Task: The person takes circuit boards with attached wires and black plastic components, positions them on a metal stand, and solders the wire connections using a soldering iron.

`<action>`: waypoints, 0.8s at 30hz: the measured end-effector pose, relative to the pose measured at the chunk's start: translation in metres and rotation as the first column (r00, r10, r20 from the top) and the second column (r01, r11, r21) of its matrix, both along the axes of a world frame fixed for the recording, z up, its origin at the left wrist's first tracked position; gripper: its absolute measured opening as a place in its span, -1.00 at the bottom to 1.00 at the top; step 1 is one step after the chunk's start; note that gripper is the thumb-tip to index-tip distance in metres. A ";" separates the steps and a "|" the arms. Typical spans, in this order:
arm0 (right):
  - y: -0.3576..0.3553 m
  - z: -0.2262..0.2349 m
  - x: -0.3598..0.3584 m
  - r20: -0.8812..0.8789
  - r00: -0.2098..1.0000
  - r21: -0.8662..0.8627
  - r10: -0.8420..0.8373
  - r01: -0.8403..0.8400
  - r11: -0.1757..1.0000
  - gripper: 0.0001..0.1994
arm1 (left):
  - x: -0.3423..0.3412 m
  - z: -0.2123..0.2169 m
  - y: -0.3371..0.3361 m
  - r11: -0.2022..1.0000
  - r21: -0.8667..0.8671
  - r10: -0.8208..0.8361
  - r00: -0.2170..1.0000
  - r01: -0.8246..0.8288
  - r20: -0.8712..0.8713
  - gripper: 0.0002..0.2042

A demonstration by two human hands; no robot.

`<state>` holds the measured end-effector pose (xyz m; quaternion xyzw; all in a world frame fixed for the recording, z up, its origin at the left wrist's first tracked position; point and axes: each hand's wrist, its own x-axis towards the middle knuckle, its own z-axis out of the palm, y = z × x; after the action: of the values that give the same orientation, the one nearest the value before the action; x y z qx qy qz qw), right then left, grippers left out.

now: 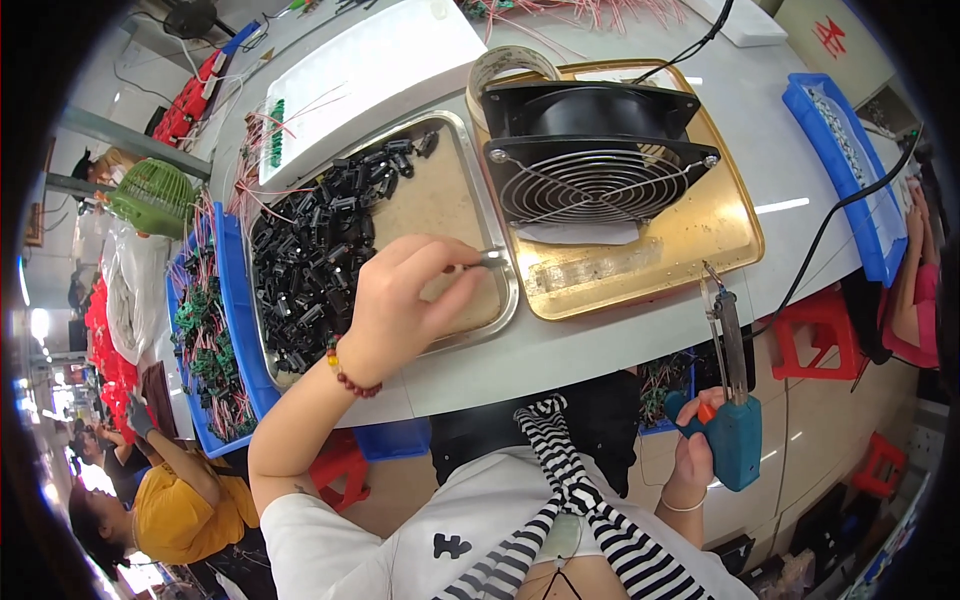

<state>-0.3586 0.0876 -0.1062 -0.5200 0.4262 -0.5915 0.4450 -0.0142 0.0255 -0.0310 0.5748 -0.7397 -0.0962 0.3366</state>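
My left hand [398, 295] is over the right side of a silver metal tray [505, 315]. Its thumb and forefinger pinch a small dark part [492, 258] at the tray's rim; its exact kind is too small to make out. Many small black components [315, 255] lie heaped in the left half of that tray. Off the table's front edge, my right hand [690, 455] grips a teal soldering gun [735, 440] with an orange-red trigger. The gun's tip points up toward the front right corner of a gold tray [700, 235].
A black fan [595, 185] with a wire guard stands in the gold tray, beside a tape roll [512, 65]. Blue bins [235, 310] of wired green boards are at left. A white foam tray [370, 75] lies behind; a blue tray [840, 160] is far right. People sit on both sides.
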 end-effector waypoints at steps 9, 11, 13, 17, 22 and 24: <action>0.005 0.000 0.000 0.017 1.000 0.039 -0.004 0.003 0.999 -0.50 | -0.039 0.010 -0.014 0.976 -0.069 -0.203 0.976 0.209 0.084 -0.88; 0.005 0.003 0.001 0.020 1.000 0.084 -0.001 -0.001 0.996 -0.47 | -0.038 0.010 -0.014 0.978 -0.068 -0.194 0.978 0.199 0.077 -0.89; 0.006 -0.005 -0.006 -0.006 1.000 0.071 0.007 -0.007 0.997 -0.47 | -0.040 0.011 -0.014 0.981 -0.069 -0.178 0.981 0.183 0.071 -0.89; 0.002 0.002 0.000 -0.003 1.000 0.057 0.024 -0.024 0.998 -0.48 | -0.045 0.010 -0.013 0.980 -0.073 -0.176 0.977 0.185 0.120 -0.92; 0.006 -0.001 -0.001 0.007 1.000 0.028 0.000 -0.001 1.000 -0.52 | -0.036 0.026 -0.008 0.991 -0.025 -0.124 0.985 0.128 0.120 -0.93; 0.010 -0.003 -0.005 -0.020 0.999 0.016 -0.032 0.033 0.999 -0.53 | -0.015 0.049 -0.018 0.991 0.130 0.010 0.998 -0.019 0.067 -0.93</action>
<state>-0.3637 0.0973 -0.1092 -0.5153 0.4438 -0.5900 0.4352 -0.0288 0.0079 0.0175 0.6039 -0.7383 -0.1227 0.2741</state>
